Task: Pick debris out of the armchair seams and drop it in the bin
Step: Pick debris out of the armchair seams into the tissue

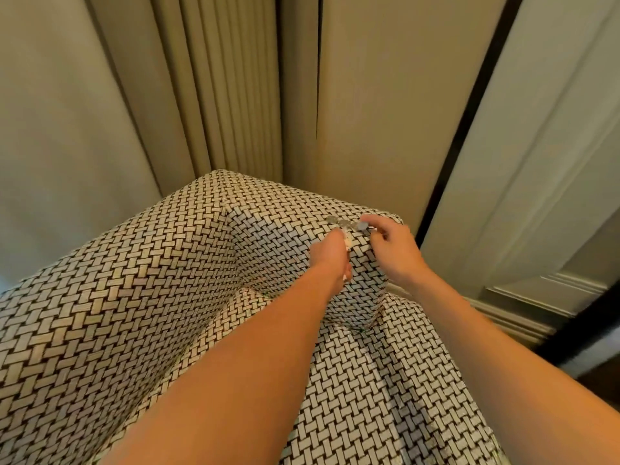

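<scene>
Head view: both forearms are reaching forward over the armchair [117, 313], which is covered in a black-and-cream basketweave fabric, and both hands are working at the top of its far arm [285, 209]. The right hand [396, 256] is pinching a grey round piece [362, 225] between thumb and forefinger, tips closed on it, with the other fingers curling loosely underneath; the piece is sitting at the top edge of the arm. Two more grey round pieces [338, 221] are lying just beside it on the same edge, touching each other, untouched by either hand. The left hand [330, 255] is lying against the inner face of the arm with fingers curled in, and whitish scraps [347, 243] are showing at the fingertips and again at the heel of the palm, so it appears to be clutching them; what the scraps are is too blurred to tell. The seat cushion [369, 380] is lying below both wrists. A pleated beige curtain [228, 88] is hanging behind the chair, and a pale panelled door [536, 162] is standing to the right.
</scene>
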A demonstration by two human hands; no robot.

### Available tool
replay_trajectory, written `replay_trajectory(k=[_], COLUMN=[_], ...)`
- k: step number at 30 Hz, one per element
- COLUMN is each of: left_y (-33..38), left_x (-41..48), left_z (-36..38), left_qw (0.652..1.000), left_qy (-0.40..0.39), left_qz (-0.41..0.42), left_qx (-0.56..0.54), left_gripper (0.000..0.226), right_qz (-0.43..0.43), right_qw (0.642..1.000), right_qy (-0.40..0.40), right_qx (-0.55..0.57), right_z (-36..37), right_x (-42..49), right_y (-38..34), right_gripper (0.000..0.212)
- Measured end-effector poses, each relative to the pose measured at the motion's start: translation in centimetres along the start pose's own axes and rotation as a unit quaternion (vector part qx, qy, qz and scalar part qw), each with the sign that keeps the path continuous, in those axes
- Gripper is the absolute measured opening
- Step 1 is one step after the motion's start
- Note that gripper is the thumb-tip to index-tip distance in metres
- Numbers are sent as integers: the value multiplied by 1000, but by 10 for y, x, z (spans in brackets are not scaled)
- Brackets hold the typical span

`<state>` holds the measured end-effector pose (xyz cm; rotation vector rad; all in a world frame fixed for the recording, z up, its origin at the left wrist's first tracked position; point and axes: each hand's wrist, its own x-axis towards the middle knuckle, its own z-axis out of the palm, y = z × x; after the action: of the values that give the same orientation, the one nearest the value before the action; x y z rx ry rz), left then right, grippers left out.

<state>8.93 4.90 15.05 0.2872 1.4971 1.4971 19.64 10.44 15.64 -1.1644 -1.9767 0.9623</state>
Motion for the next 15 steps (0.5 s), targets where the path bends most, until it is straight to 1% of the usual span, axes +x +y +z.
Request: replay_trajectory(k=[4,7,10,15], left_y=[-2,-4,-6,-4], left_x=[12,12,15,14], left_z=[11,17,20,17], left_qw=[996,993,992,996], left_qy=[79,106,113,81], left_qz=[15,26,14,-5], left_qx=[-36,-36,-47,-49], left_gripper=[23,31,37,32], right_qz=[-18,-33,-40,-56], right_qw=[1000,999,996,989], right_qy=[-1,0,-10,-19], right_qx=[-25,-43,-77,-135], right_z=[4,6,4,2], right_x=[13,15,9,7], right_y=[8,11,5,3], right_gripper=[45,47,46,43])
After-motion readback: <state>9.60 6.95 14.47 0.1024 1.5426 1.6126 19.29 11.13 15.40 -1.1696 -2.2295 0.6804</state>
